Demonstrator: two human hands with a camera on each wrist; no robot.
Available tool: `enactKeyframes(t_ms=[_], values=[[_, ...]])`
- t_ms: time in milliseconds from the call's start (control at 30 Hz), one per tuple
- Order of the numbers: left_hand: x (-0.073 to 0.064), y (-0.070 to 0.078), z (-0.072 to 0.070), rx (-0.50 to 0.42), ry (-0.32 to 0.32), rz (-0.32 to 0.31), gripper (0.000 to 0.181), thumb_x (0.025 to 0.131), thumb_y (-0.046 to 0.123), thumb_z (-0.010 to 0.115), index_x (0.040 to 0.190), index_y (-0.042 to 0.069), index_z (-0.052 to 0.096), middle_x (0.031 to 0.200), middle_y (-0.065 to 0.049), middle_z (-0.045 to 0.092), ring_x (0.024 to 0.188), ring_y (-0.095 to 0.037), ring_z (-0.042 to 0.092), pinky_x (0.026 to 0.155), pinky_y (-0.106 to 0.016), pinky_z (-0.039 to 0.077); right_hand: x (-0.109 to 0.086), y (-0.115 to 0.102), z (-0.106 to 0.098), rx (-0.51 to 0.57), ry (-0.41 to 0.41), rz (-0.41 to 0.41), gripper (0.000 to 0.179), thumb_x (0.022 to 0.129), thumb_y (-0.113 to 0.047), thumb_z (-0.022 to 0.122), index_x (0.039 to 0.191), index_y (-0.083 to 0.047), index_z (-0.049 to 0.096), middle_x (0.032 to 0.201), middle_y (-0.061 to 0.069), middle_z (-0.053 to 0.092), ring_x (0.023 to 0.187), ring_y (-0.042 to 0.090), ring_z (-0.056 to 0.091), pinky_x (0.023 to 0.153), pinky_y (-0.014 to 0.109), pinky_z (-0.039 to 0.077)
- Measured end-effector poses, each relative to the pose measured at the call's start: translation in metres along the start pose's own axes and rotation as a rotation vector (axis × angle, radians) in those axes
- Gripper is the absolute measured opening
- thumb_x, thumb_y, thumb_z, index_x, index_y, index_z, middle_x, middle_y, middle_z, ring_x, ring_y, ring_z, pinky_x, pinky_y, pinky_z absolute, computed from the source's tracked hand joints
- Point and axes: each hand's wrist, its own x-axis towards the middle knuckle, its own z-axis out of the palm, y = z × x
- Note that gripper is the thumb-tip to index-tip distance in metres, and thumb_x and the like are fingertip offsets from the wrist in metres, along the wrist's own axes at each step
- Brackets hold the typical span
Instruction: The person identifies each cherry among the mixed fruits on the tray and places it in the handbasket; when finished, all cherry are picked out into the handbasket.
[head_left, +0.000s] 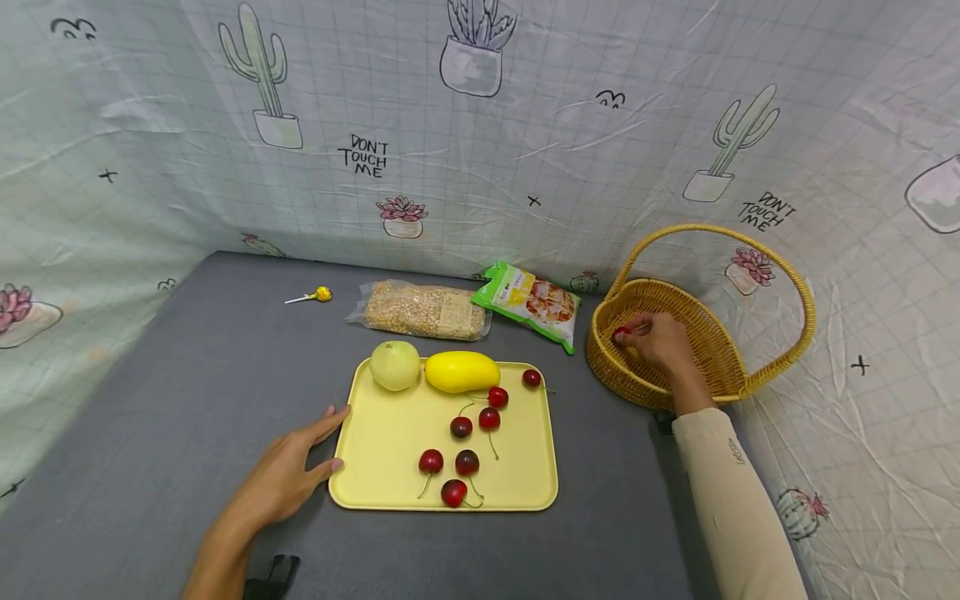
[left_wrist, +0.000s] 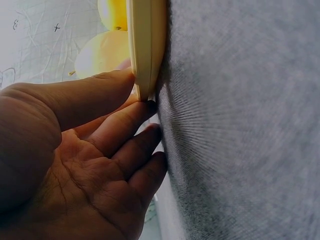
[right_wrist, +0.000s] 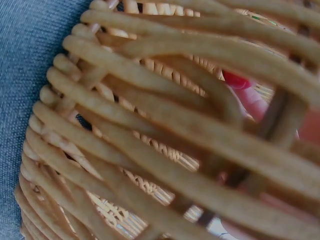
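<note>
My right hand (head_left: 660, 340) is inside the wicker basket (head_left: 626, 379), pinching a dark red cherry (head_left: 621, 334) near the basket's left wall. In the right wrist view the basket's weave (right_wrist: 150, 110) covers most of that hand, and a bit of red cherry (right_wrist: 235, 80) shows through a gap. At the left rim of the yellow tray (head_left: 390, 450), my left hand (head_left: 281, 475) touches the edge with thumb and forefinger extended. The left wrist view has its thumb (left_wrist: 100, 92) against the tray's side. Several stemmed cherries (head_left: 461, 427) lie on the tray's right half.
At the tray's back sit a pale green round fruit (head_left: 395, 365) and a yellow oval fruit (head_left: 462, 372). Behind are a bag of yellow kernels (head_left: 420, 309), a green snack packet (head_left: 531, 305) and a lollipop (head_left: 322, 293). The basket's tall handle (head_left: 806, 308) arches over its right side.
</note>
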Motion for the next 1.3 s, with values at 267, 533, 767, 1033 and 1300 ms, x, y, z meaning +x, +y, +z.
enactKeyframes(t_ms=[267,533,767,1033,1300], values=[[0.0,0.0,0.001,0.002,0.013,0.012,0.076,0.095,0.01,0.08,0.163,0.013,0.046,0.161,-0.028,0.046,0.147,-0.051,0.046,0.111,-0.073,0.043,-0.001,0.001,0.0,-0.028,-0.003,-0.028,0.045,0.101,-0.04,0.074,0.123,-0.001,0.076,0.115,0.023,0.077,0.101,0.037,0.069,0.084,0.048,0.057],[0.0,0.0,0.002,-0.006,-0.001,0.006,0.077,0.095,0.009,0.079,0.163,0.013,0.045,0.161,-0.029,0.044,0.148,-0.052,0.045,0.111,-0.073,0.044,-0.01,0.001,-0.003,-0.023,0.096,-0.107,0.04,0.101,-0.032,0.075,0.124,0.001,0.077,0.113,0.026,0.078,0.106,0.044,0.07,0.09,0.057,0.058],[0.0,0.0,0.002,-0.008,0.008,0.015,0.077,0.094,0.009,0.079,0.163,0.013,0.045,0.161,-0.029,0.044,0.147,-0.052,0.045,0.111,-0.073,0.044,-0.022,-0.009,-0.006,-0.012,0.287,-0.254,0.027,0.098,-0.024,0.079,0.115,-0.003,0.08,0.103,0.02,0.08,0.096,0.039,0.07,0.085,0.055,0.054],[-0.002,0.001,0.0,-0.005,0.0,0.008,0.077,0.095,0.01,0.079,0.164,0.014,0.045,0.162,-0.029,0.044,0.148,-0.052,0.045,0.11,-0.073,0.044,-0.039,-0.033,-0.009,0.042,0.414,-0.415,0.021,0.093,-0.015,0.085,0.108,-0.002,0.081,0.095,0.02,0.08,0.096,0.041,0.068,0.091,0.058,0.044],[-0.001,0.001,-0.001,0.001,0.003,0.016,0.077,0.094,0.009,0.079,0.163,0.013,0.045,0.161,-0.029,0.045,0.147,-0.052,0.046,0.11,-0.073,0.045,-0.061,-0.054,-0.004,0.043,0.441,-0.482,0.022,0.088,-0.015,0.089,0.105,-0.003,0.082,0.092,0.016,0.08,0.089,0.035,0.06,0.08,0.046,0.041]])
